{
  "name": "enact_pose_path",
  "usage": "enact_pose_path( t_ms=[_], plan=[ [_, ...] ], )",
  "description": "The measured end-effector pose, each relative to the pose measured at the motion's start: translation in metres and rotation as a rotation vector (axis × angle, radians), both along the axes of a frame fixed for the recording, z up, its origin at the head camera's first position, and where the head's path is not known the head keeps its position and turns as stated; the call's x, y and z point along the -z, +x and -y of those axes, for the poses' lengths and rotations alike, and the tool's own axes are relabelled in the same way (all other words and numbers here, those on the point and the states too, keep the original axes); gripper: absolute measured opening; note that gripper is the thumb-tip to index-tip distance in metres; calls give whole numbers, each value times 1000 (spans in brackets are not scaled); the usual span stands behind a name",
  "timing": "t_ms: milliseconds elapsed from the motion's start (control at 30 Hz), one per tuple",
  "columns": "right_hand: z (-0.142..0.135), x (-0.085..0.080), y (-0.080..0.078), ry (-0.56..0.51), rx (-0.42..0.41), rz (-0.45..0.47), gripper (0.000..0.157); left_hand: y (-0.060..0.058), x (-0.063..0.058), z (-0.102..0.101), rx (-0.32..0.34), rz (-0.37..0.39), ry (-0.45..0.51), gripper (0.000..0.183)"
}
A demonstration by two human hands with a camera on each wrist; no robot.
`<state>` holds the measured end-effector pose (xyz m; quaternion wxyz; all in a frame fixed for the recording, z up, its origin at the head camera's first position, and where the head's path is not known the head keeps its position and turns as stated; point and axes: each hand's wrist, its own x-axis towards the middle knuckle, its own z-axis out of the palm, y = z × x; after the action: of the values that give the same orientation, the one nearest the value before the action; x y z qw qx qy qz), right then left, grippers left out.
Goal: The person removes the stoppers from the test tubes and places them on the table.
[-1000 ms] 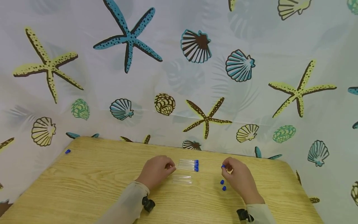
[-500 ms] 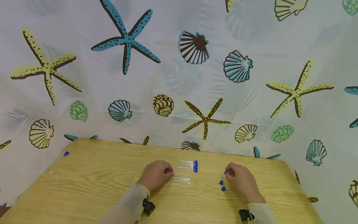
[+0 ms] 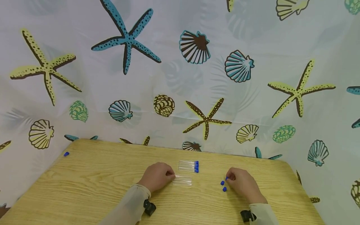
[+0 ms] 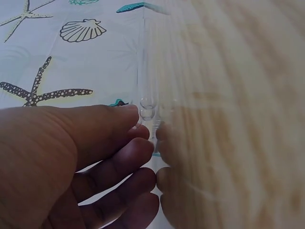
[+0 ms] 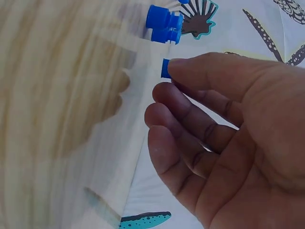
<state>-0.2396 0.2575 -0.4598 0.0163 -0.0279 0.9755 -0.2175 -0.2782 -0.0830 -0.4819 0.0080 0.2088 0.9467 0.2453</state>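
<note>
My left hand (image 3: 157, 177) rests low over the wooden table, thumb and index finger pinching the rounded end of a clear test tube (image 3: 182, 177). Other uncapped test tubes (image 4: 147, 104) lie parallel beside it; the pinched end is mostly hidden by the fingertips. My right hand (image 3: 244, 183) holds a small blue cap (image 5: 165, 68) between thumb and index finger, just above the table. Two loose blue caps (image 3: 223, 186) lie to the left of its fingertips. Just beyond the uncapped tubes lie several test tubes with blue caps (image 3: 189, 166), side by side, caps pointing right.
One more blue cap (image 3: 66, 154) lies at the table's far left corner. A white curtain (image 3: 174, 75) printed with starfish and shells hangs along the back and both sides of the wooden table (image 3: 92, 181).
My left hand has moved nearer, from beside the capped tubes to the uncapped ones. My right hand has come down and nearer, bringing the blue cap close to the loose caps.
</note>
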Motion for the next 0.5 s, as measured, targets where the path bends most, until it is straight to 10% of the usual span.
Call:
enact_pose_path(
  t_ms=[500],
  plan=[
    [-2,5,0,-1,-37,38,9,1,-2,1,8,10,22,6]
  ],
)
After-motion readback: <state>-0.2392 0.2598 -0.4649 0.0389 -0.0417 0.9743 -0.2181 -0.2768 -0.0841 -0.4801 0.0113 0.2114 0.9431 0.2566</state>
